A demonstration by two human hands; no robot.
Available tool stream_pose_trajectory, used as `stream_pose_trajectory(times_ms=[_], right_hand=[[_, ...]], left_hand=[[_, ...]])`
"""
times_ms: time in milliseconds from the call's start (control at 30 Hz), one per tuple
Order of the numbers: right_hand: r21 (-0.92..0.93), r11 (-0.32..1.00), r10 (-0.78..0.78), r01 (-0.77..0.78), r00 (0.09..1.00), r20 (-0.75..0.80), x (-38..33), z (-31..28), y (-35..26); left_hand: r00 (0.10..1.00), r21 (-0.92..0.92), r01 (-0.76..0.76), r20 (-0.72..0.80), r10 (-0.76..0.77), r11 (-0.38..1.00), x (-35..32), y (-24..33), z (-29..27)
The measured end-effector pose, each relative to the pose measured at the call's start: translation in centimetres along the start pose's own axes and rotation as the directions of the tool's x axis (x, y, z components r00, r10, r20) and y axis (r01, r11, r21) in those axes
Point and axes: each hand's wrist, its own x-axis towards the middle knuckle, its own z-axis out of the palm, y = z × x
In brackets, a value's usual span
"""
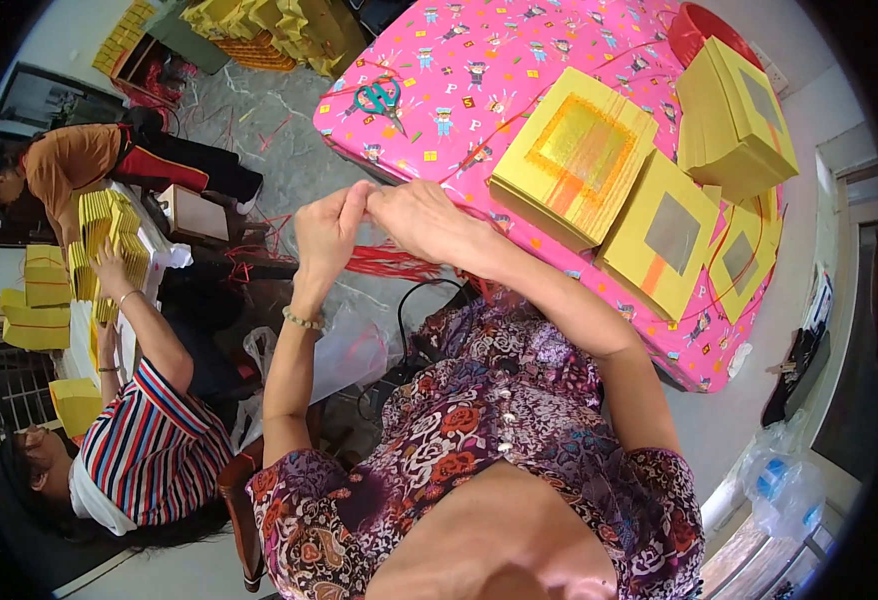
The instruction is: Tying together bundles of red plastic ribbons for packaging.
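In front of me my left hand [327,232] and my right hand [424,218] meet, raised beside the edge of the pink-covered table [549,40]. Both are closed, their thumbs and fingertips pinched close together. What lies between the fingers is too small or hidden to make out. A bundle of red string [389,262] shows just below my right hand and wrist. On the table to the right stand stacks of yellow paper; the nearest stack [574,150] has an orange-and-gold square on top. Beside it lies another yellow stack [664,230] with a grey square.
Green-handled scissors [381,102] lie at the table's left edge. A tall yellow paper stack [734,120] and a red basin [704,30] sit at the far right. Two people work at left, one in a striped shirt [154,440], handling folded yellow paper [109,235]. A clear plastic bag [344,355] hangs nearby.
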Motion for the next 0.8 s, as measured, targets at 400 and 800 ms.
stream_pose_trajectory(times_ms=[400, 800], right_hand=[[-0.047, 0.999, -0.025, 0.022, 0.996, -0.082, 1.9, -2.4, 3.5], [-0.285, 0.958, -0.014, 0.004, 0.999, -0.034, 0.0, -3.1, 0.2]], left_hand=[[0.796, -0.020, -0.025, -0.605, 0.008, 0.999, 2.5, -2.9, -8.9], [0.993, -0.105, -0.047, 0.105, 0.059, 0.993, 1.0, 1.1, 0.9]])
